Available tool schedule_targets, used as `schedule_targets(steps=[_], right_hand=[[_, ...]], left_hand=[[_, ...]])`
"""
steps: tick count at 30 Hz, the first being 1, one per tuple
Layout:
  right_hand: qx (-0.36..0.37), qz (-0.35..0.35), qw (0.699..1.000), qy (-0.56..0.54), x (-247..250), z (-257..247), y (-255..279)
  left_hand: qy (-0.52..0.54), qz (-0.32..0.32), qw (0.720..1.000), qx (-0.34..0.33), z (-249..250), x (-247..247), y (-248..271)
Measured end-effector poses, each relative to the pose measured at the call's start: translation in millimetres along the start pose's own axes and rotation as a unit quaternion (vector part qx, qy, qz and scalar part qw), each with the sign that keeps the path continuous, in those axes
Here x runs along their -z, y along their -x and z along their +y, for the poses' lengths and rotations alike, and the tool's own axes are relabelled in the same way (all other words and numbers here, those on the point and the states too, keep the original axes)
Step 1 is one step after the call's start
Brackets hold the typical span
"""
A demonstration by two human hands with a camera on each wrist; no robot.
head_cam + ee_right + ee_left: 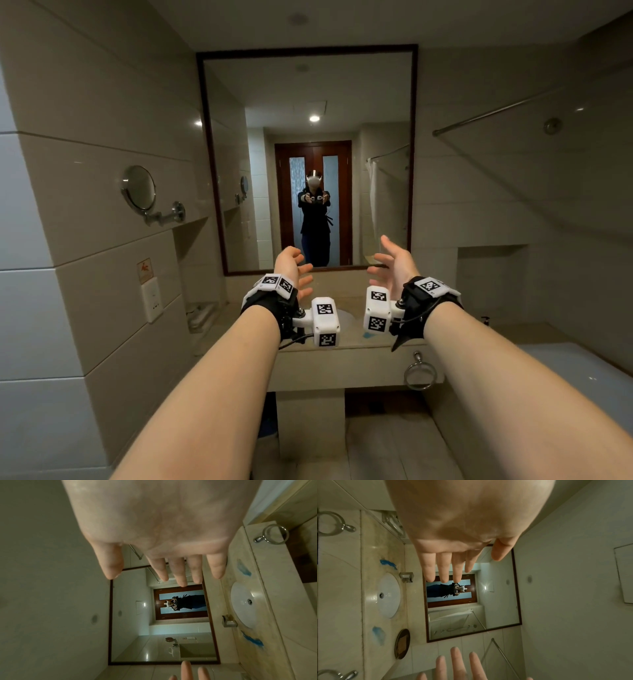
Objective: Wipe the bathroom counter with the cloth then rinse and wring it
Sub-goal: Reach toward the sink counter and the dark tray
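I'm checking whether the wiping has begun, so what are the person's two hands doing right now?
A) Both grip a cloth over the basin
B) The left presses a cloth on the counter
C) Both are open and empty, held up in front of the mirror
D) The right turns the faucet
C: the left hand and right hand show spread fingers holding nothing, raised before the mirror; blue smears lie unwiped on the counter.

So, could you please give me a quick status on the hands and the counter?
Left hand and right hand open, empty, raised before the mirror. Counter unwiped, blue smears beside the sink. No cloth seen.
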State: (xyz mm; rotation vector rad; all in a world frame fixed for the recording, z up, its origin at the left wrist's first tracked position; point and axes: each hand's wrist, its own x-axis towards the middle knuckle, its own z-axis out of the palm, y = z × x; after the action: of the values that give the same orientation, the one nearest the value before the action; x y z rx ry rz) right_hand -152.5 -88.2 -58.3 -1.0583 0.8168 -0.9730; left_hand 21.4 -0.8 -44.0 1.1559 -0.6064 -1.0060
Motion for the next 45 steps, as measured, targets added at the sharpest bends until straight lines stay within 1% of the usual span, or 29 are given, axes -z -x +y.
schedule_targets(steps=[4, 11, 16, 20, 24, 30, 36, 40, 45], right_hand=[[0.006, 0.062, 0.998, 0.015, 16, 16, -5], [-0.015, 0.139, 0.990, 0.033, 53, 64, -11], [-0.033, 0.175, 0.984, 0.028, 82, 85, -27], [-0.061, 0.195, 0.978, 0.032, 104, 102, -56], [-0.082, 0.207, 0.974, 0.037, 130, 118, -105], [-0.117, 0.223, 0.963, 0.093, 168, 131, -206], [-0.145, 0.189, 0.963, 0.126, 189, 135, -301], [-0.169, 0.163, 0.961, 0.147, 200, 141, -362], [-0.208, 0.131, 0.956, 0.163, 211, 152, -445]], left_hand=[[-0.028, -0.023, 0.999, 0.023, -23, -6, -15], [-0.074, -0.070, 0.992, 0.081, -81, -23, -43], [-0.092, -0.102, 0.984, 0.117, -121, -44, -68], [-0.113, -0.117, 0.976, 0.144, -152, -60, -97], [-0.136, -0.113, 0.972, 0.153, -180, -81, -141], [-0.158, -0.106, 0.966, 0.176, -209, -119, -227], [-0.176, -0.094, 0.959, 0.200, -232, -141, -311], [-0.191, -0.109, 0.951, 0.219, -248, -150, -371], [-0.198, -0.118, 0.942, 0.243, -268, -164, -461]])
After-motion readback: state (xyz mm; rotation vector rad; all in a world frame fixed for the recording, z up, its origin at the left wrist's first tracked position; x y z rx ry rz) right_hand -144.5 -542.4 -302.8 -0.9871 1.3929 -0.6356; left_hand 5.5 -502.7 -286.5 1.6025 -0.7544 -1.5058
